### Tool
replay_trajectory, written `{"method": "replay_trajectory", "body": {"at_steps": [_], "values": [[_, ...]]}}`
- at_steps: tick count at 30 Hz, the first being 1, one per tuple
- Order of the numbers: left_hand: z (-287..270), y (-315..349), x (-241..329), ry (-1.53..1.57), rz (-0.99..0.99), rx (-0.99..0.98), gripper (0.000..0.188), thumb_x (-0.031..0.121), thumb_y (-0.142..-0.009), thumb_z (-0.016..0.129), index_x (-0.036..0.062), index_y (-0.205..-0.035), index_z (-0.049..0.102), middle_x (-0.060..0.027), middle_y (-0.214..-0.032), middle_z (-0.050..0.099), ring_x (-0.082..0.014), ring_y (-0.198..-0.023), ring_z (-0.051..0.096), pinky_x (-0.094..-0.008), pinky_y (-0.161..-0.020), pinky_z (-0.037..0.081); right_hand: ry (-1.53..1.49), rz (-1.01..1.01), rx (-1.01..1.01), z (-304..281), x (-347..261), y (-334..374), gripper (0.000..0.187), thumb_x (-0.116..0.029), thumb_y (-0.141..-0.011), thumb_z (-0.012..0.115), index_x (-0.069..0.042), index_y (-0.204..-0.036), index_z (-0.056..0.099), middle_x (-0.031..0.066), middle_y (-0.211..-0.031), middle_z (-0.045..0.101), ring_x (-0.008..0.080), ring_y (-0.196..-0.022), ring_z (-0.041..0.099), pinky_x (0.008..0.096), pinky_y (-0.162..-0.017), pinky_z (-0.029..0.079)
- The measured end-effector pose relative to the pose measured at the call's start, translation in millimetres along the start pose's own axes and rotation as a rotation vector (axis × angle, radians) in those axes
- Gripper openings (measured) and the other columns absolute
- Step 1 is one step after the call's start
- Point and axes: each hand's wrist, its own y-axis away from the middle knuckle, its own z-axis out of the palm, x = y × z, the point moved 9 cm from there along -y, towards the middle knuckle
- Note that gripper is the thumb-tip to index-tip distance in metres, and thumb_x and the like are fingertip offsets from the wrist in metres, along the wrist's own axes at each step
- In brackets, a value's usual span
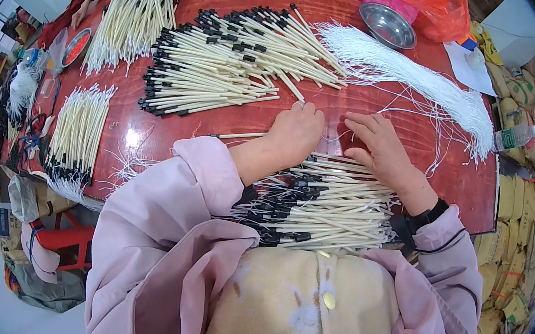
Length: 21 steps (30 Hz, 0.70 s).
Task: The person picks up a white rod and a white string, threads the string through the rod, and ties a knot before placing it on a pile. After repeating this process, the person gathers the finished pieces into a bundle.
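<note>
My left hand [296,130] is closed, its fingers curled down near the middle of the table. A thin cream stick [238,135] with a dark tip runs in from the left under its wrist and seems to be held in it; the gripped part is hidden. To its right, my right hand [378,146] has thumb and fingers apart. A fine white string [333,138] curves between the two hands, close to the right fingertips. Right in front of my body lies a heap of cream sticks with black end pieces [343,207], below both hands.
Beyond my hands spreads a large pile of similar sticks [216,69]. White strings [414,78] lie in a long bundle at the right, near a metal bowl [387,26]. More stick bundles [79,132] stand left on the red table [149,87]. Another person's hand [80,12] is far left.
</note>
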Motion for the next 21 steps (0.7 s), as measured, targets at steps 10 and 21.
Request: {"method": "replay_trajectory", "body": {"at_steps": [10, 21], "values": [[-36, 13, 18, 0.263, 0.071, 0.072, 0.016, 0.012, -0.093, 0.064, 0.0027, -0.102, 0.055, -0.016, -0.098, 0.063, -0.0355, -0.097, 0.063, -0.0483, -0.078, 0.051, -0.059, -0.104, 0.087, -8, -17, -14, 0.028, -0.019, -0.084, 0.076, -0.005, -0.108, 0.07, 0.0062, -0.113, 0.068, 0.028, -0.107, 0.058, 0.0417, -0.094, 0.044], [-55, 28, 26, 0.375, 0.073, 0.14, 0.011, 0.01, -0.094, 0.062, 0.0042, -0.103, 0.057, -0.0155, -0.095, 0.06, -0.0387, -0.094, 0.061, -0.0485, -0.08, 0.05, -0.129, -0.176, 0.158, -26, -40, -14, 0.008, -0.009, -0.085, 0.071, -0.005, -0.092, 0.067, 0.0066, -0.09, 0.065, 0.0288, -0.091, 0.059, 0.0418, -0.085, 0.044]]}}
